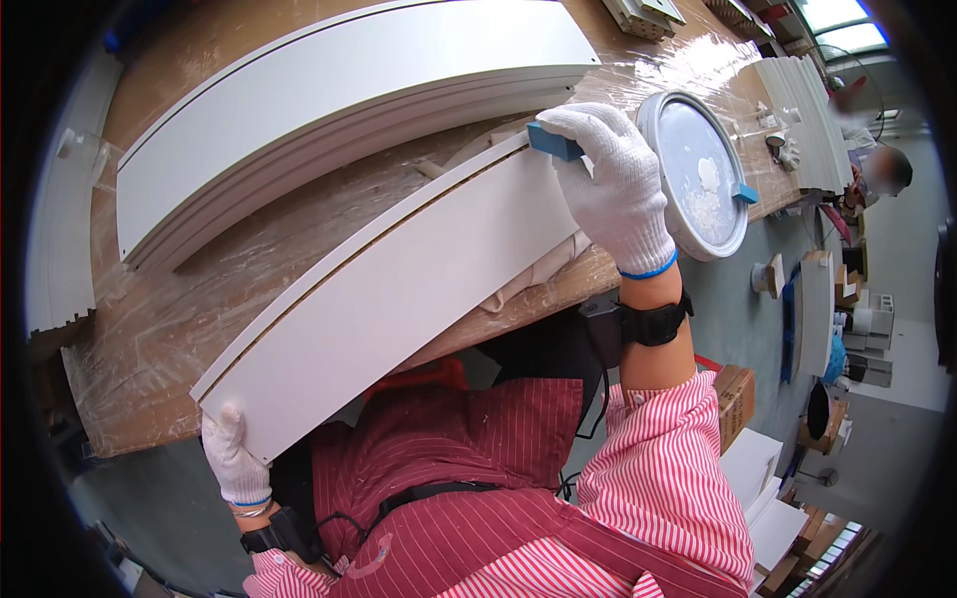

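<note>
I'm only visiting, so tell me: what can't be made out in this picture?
In the head view:
Left hand: some fingertips, hidden by the white board.
Blue block: partly covered by the right hand.
Distant person: blurred, too small.
White panels, far left: cut off by the dark rim.

a: where's it brightest?
b: at the blown-out window [835,14], upper right. the plastic film [663,65] on the counter [289,239] throws hard white glare near there.
a: is it sharp?
b: the nearer white board [399,284] looks crisp and evenly lit; a distant person's head [885,171] is blurred.
a: and the edges?
b: straight lines bow, and the rim falls to black.
</note>
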`<state>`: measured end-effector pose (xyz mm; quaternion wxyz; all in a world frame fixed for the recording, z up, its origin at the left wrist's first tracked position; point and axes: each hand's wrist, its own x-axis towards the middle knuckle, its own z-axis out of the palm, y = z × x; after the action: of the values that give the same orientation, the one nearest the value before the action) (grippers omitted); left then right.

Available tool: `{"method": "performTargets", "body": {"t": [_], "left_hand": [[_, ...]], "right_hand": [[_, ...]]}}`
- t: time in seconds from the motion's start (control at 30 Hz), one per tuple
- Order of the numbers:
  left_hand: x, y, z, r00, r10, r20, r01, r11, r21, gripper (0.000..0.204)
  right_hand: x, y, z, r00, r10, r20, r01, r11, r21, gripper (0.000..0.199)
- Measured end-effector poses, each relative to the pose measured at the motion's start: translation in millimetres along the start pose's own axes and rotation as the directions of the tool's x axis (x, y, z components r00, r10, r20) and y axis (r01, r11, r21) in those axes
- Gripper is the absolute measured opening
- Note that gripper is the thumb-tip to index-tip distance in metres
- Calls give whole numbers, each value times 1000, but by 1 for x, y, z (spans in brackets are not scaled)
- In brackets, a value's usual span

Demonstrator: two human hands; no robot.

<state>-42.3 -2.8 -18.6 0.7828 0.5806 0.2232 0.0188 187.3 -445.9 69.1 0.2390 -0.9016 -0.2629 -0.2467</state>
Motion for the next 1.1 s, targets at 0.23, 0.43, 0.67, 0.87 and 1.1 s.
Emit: {"method": "performTargets", "body": {"t": [0.23, 0.43, 0.67, 0.87, 1.1], "left_hand": [[-1, 2, 2, 1000, -7, -18, 7, 1000, 5, 60], [0, 1, 1, 1000, -11, 1, 11, 1000, 16, 60], [0, 3, 1, 998, -20, 54, 22, 999, -30, 58], [4, 0, 3, 998, -19, 56, 23, 997, -72, 54], [1, 6, 2, 1000, 13, -16, -13, 999, 40, 54]], "right_hand": [[-5, 9, -8, 979, 163, -123, -163, 987, 7, 37], [-7, 1, 4, 977, 141, -160, -135, 990, 52, 40], [-14, -19, 7, 988, 106, -113, -89, 986, 145, 47], [-58, 29, -53, 880, 326, -347, -357, 934, -30, 40], [-65, 31, -47, 849, 440, -294, -431, 897, 96, 45]]}}
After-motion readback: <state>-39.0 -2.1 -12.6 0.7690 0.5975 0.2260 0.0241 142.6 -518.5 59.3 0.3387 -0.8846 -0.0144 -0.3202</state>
